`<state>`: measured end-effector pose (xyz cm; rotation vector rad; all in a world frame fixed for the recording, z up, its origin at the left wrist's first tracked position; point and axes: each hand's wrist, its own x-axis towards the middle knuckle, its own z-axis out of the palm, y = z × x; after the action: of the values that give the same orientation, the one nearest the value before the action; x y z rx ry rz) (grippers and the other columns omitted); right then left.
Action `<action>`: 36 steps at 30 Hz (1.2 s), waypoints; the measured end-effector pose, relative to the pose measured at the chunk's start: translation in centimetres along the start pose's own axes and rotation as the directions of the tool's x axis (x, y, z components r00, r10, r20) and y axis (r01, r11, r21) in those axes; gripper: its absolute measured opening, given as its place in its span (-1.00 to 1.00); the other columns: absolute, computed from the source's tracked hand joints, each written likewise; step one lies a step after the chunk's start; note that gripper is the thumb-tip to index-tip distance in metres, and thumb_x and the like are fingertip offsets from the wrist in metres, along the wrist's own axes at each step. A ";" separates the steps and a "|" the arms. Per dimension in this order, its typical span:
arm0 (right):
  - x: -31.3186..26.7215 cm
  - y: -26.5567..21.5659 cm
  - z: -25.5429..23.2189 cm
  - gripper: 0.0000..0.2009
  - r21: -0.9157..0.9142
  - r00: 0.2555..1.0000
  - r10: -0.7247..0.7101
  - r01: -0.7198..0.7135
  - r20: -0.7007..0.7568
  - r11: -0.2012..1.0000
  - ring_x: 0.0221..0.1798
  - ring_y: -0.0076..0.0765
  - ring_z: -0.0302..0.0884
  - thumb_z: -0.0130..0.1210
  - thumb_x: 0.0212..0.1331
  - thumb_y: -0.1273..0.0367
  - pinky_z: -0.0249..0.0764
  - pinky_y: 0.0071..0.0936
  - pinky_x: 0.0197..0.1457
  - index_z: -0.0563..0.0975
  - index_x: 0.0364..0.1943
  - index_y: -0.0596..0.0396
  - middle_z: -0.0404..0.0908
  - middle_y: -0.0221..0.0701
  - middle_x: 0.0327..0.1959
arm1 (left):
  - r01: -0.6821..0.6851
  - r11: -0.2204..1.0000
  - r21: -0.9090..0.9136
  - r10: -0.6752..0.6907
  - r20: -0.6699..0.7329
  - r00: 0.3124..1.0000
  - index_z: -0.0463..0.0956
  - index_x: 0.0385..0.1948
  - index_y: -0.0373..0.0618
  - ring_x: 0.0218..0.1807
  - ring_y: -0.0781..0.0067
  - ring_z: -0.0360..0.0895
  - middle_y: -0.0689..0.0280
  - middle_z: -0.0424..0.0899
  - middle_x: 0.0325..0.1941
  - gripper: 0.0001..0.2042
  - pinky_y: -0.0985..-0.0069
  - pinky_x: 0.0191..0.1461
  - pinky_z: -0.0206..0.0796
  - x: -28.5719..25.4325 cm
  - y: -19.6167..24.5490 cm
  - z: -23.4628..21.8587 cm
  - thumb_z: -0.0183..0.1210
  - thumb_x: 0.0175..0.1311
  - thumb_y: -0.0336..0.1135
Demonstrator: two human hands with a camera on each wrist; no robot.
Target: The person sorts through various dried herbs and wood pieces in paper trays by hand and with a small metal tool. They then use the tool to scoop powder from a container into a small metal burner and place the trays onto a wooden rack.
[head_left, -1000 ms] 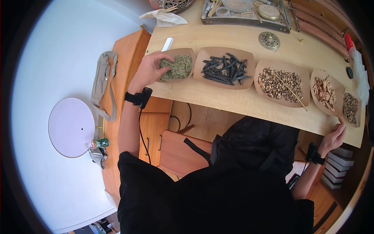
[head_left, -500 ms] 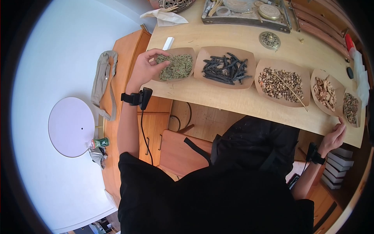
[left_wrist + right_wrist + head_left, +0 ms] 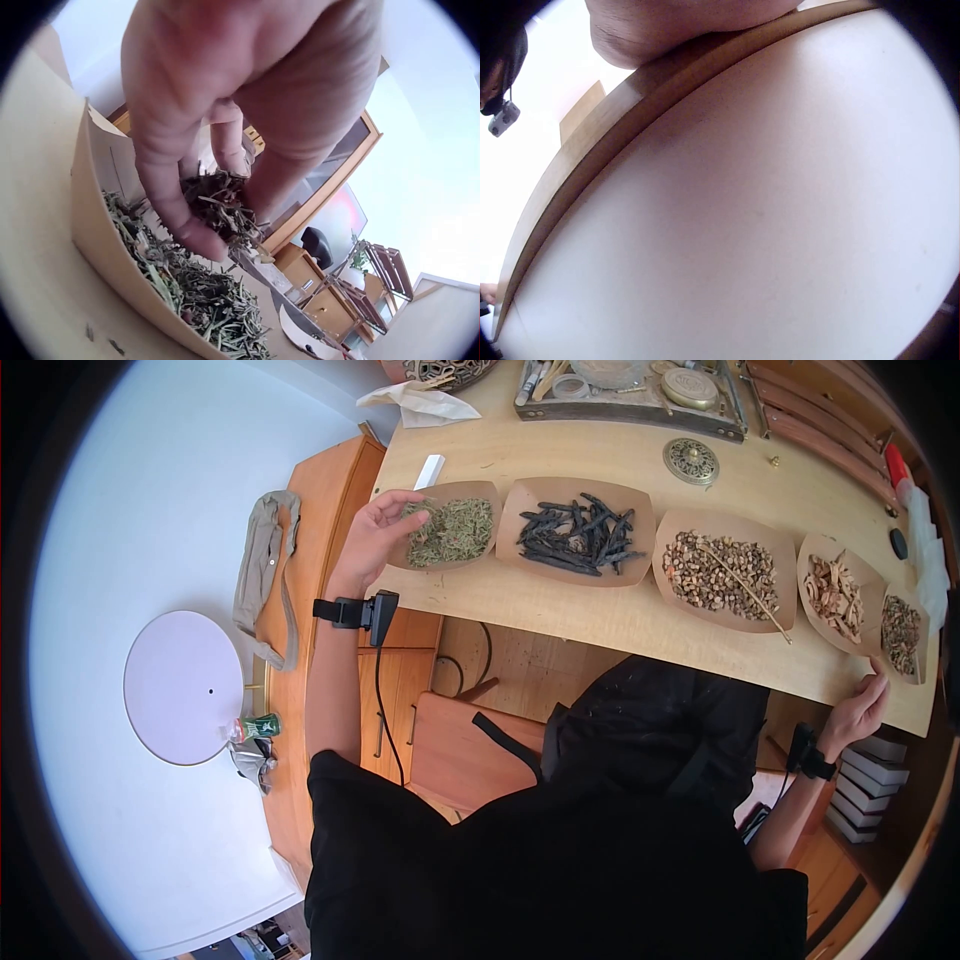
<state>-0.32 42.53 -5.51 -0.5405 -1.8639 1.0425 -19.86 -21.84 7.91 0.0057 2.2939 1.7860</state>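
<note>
Over the leftmost paper tray (image 3: 482, 493), my left hand (image 3: 375, 538) pinches some dried green herb. In the left wrist view the left hand (image 3: 232, 97) has thumb and fingers curled round a clump of herb (image 3: 221, 206), just above the herb pile (image 3: 217, 304) in the tray (image 3: 124, 266). My right hand (image 3: 857, 710) rests at the table's front edge, near the rightmost tray of mixed bits (image 3: 900, 635); its fingertips are at the edge. The right wrist view shows only part of the right hand (image 3: 682, 26) against the table edge; its fingers are hidden there.
Along the table stand trays of dark pods (image 3: 585, 535), brown pieces with a thin stick (image 3: 720, 575) and pale chips (image 3: 833, 595). Behind them are a white block (image 3: 430, 471), a metal lid (image 3: 691, 462), a wooden box (image 3: 640, 422) and a white cloth (image 3: 420, 405).
My left hand has drawn back slightly leftward from the middle of the herb pile, and its fingers have closed together. The right hand has not visibly moved.
</note>
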 end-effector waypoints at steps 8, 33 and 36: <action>0.0 -0.2 0.1 -0.64 -0.025 1.000 -0.019 0.019 -0.014 1.000 -0.48 -0.76 0.00 -0.15 0.60 0.25 -0.06 -0.68 -0.43 0.67 -0.02 0.17 0.11 -0.71 -0.54 | 0.159 0.981 -0.110 -0.161 -0.010 0.987 0.57 0.13 -0.19 0.06 0.57 0.58 0.32 0.66 0.03 -0.72 0.55 0.09 0.48 0.4 -0.7 -0.8 0.20 0.43 -0.42; 0.0 -0.2 0.1 -0.63 -0.020 1.000 -0.002 0.002 -0.013 1.000 -0.48 -0.75 0.01 -0.17 0.60 0.25 -0.06 -0.67 -0.42 0.66 -0.03 0.18 0.13 -0.70 -0.55 | 0.131 0.991 -0.001 -0.131 -0.053 0.990 0.58 0.01 -0.23 -0.10 0.60 0.61 0.34 0.69 -0.12 -0.76 0.65 -0.09 0.42 0.5 -0.6 -1.0 0.29 0.33 -0.50; 0.0 -0.1 0.1 -0.63 -0.019 1.000 -0.003 0.002 -0.012 1.000 -0.48 -0.75 0.01 -0.17 0.60 0.26 -0.05 -0.67 -0.42 0.66 -0.03 0.18 0.13 -0.69 -0.55 | 0.100 0.993 0.064 -0.097 -0.041 0.994 0.59 -0.01 -0.25 -0.14 0.59 0.61 0.34 0.70 -0.21 -0.78 0.63 -0.06 0.44 0.5 -0.4 -0.7 0.28 0.34 -0.49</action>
<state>-0.40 42.43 -5.40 -0.5541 -1.8649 1.0192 -20.41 -22.55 7.56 -0.1292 2.3350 1.6762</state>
